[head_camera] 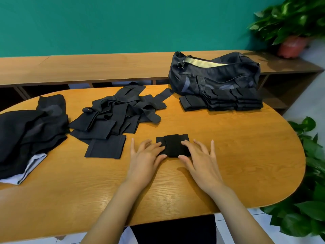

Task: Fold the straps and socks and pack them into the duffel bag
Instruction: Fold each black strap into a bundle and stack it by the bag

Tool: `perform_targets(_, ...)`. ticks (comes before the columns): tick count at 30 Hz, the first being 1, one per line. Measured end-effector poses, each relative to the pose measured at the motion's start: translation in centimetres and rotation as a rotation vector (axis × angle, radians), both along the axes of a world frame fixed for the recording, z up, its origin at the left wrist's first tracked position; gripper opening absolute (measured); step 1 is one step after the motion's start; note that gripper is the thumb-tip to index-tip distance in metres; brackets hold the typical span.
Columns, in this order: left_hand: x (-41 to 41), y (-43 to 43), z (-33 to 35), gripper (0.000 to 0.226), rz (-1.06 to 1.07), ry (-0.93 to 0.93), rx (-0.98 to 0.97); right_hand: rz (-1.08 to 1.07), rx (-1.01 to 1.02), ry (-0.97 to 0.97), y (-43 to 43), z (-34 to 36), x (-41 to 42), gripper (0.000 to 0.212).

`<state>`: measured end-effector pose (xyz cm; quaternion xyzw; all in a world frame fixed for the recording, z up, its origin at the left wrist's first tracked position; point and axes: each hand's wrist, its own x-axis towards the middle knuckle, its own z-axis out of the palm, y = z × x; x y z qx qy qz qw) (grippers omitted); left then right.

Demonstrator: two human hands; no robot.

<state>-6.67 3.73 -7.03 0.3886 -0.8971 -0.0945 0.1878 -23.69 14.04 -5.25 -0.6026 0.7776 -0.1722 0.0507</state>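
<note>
i had my left hand point(146, 154) and right hand point(198, 154), fingers flat and wide, pressing the folded strap point(173, 145) onto the worktop point(228, 155) to set its creases.

left hand point(146, 156) bare | right hand point(200, 155) bare | 2 forearms bare

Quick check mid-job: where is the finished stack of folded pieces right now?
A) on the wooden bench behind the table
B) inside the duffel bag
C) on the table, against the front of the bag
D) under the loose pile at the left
C: the folded stack lies in a row on the table, right up against the front of the duffel bag.
</note>
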Motion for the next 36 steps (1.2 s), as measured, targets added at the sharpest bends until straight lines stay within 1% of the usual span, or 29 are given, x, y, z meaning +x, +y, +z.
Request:
perform_targets(2, -0.8, -0.5, 0.3, 0.049, 0.024, 0.006, -0.004, 0.029, -0.088, -0.008, -0.5, 0.0, -0.2, 0.047)
perform_targets(3, -1.2, -0.7, 0.6, 0.050, 0.033, 0.004, 0.006, 0.052, -0.117, 0.015, -0.8, 0.0, -0.3, 0.045)
perform_targets(7, -2.7, -2.0, 1.2, 0.039, 0.040, 0.011, 0.046, 0.124, -0.082, 0.210, -2.3, -0.3, -0.9, 0.063)
perform_targets(9, -3.4, -2.5, 1.6, 0.038, 0.028, 0.010, 0.064, 0.125, -0.038, 0.302, -3.0, -0.3, -1.2, 0.067)
perform_targets(11, -3.9, -3.2, 1.9, 0.041, 0.033, 0.033, 0.071, 0.105, -0.006, 0.352, -3.6, -0.2, -1.5, 0.069)
perform_targets(13, -4.2, -4.3, 2.0, 0.049, 0.081, 0.074, 0.070, 0.070, -0.028, 0.353, -4.1, 0.1, -2.2, 0.069)
perform_targets(15, -4.4, -5.6, 1.9, 0.060, 0.141, 0.074, 0.062, 0.035, -0.076, 0.341, -4.7, 0.8, -3.4, 0.071)
perform_targets(17, -4.5, -6.9, 1.5, 0.070, 0.188, 0.036, 0.055, 0.005, -0.108, 0.338, -5.7, 1.7, -5.0, 0.073)
perform_targets(20, -4.8, -8.3, 0.3, 0.086, 0.226, -0.025, 0.046, -0.028, -0.093, 0.359, -8.6, 3.1, -7.9, 0.070)
perform_targets(25, -4.9, -8.9, -1.1, 0.077, 0.238, -0.049, 0.074, -0.024, 0.011, 0.384, -13.4, 3.4, -11.9, 0.064)
perform_targets(28, -4.7, -8.9, -1.0, 0.085, 0.248, -0.002, 0.053, -0.005, 0.056, 0.391, -14.5, 2.7, -13.2, 0.063)
perform_targets(30, -4.8, -9.0, -1.1, 0.086, 0.251, 0.008, 0.051, 0.006, 0.073, 0.394, -14.7, 2.2, -13.6, 0.063)
perform_targets(32, -4.9, -8.9, -1.0, 0.086, 0.254, 0.000, 0.055, 0.008, 0.047, 0.346, -14.7, 1.9, -13.8, 0.058)
perform_targets(35, -5.1, -8.9, -1.1, 0.083, 0.258, -0.008, 0.047, -0.007, -0.107, 0.244, -15.4, 2.2, -13.6, 0.036)
perform_targets(36, -5.1, -8.9, -1.0, 0.079, 0.258, -0.008, 0.049, -0.010, -0.136, 0.234, -15.9, 2.3, -13.5, 0.034)
